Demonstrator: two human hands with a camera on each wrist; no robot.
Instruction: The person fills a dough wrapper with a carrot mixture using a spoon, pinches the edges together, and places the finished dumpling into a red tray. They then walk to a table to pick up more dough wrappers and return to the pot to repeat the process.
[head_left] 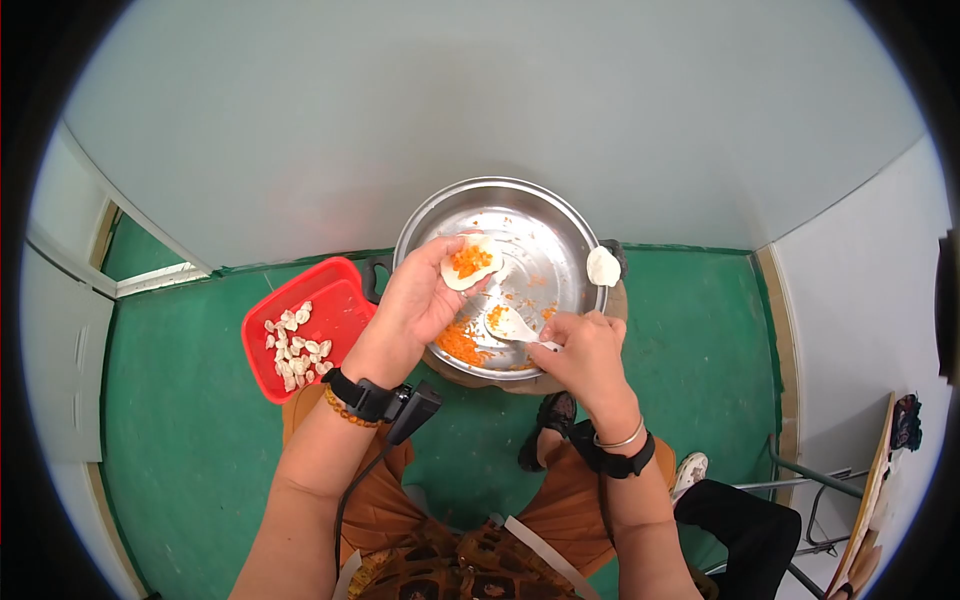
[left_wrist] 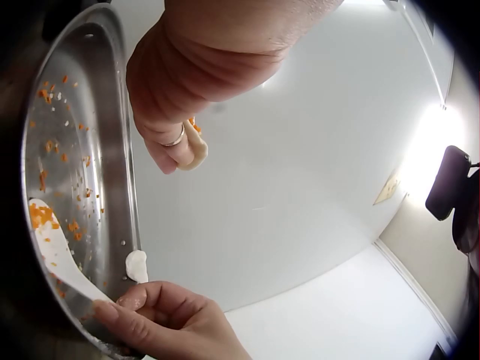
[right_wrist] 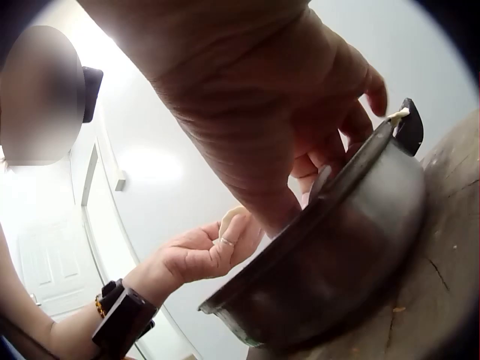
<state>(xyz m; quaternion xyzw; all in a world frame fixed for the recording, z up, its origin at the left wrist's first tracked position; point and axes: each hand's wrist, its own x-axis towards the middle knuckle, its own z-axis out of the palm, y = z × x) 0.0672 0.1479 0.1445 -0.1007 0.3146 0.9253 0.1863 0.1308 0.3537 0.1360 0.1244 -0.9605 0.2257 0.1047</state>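
The left hand (head_left: 425,290) holds a round dough wrapper (head_left: 458,278) topped with orange filling (head_left: 471,261) over the pan's left side. In the left wrist view, the wrapper (left_wrist: 196,150) rests in the curled fingers of the left hand (left_wrist: 202,82). The right hand (head_left: 592,362) pinches the handle of a white spoon (head_left: 512,325), whose bowl carries some orange bits, low inside the steel pan (head_left: 497,183). Chopped orange filling (head_left: 460,343) lies at the pan's lower left. A stack of pale wrappers (head_left: 603,267) sits at the pan's right handle.
A red basin (head_left: 345,282) with several folded dumplings (head_left: 297,345) stands left of the pan. The pan rests on a round wooden block (head_left: 617,300). Another person's dark-clad leg (head_left: 745,520) and a folding chair or table (head_left: 860,500) are at the lower right. A grey wall rises behind.
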